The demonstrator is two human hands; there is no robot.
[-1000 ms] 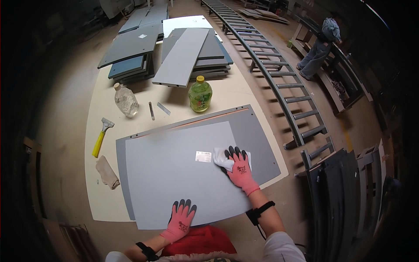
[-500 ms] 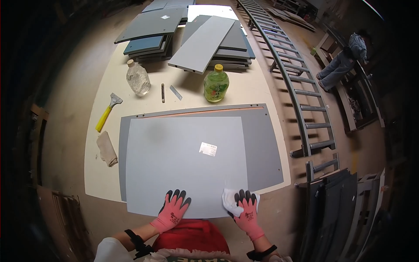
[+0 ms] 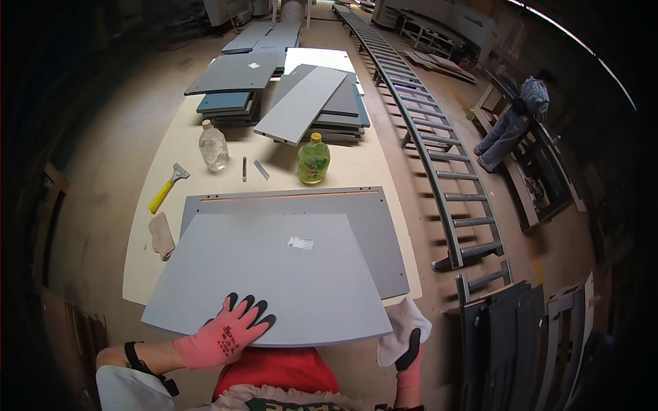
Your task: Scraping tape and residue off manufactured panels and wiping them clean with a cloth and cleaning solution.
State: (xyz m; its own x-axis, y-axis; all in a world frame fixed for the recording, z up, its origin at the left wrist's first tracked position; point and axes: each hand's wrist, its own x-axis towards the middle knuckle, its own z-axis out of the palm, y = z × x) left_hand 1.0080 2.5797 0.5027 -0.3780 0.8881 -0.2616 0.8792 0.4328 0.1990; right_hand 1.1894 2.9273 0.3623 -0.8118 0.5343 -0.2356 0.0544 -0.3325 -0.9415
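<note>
A large grey panel [image 3: 274, 274] with a small white sticker [image 3: 299, 242] is tilted up off a bigger grey panel [image 3: 370, 226] lying on the work table [image 3: 137, 274]. My left hand [image 3: 226, 332], in a pink and black glove, presses flat on the upper panel's near edge. My right hand [image 3: 410, 349], gloved the same, grips a white cloth [image 3: 403, 325] at the panel's near right corner, below the table edge.
Beyond the panels stand a green-filled bottle [image 3: 314, 159] and a clear bottle [image 3: 213, 146]. A yellow-handled scraper [image 3: 166, 189] and a beige rag [image 3: 162, 235] lie at the left. Stacked grey panels [image 3: 308, 103] fill the far table. A roller conveyor [image 3: 425, 137] runs on the right; a person [image 3: 514, 116] stands beyond it.
The upper panel's near edge has lifted and slid toward me. My right hand with the cloth moved from on top of the panel to its right corner; my left hand stays on the near edge.
</note>
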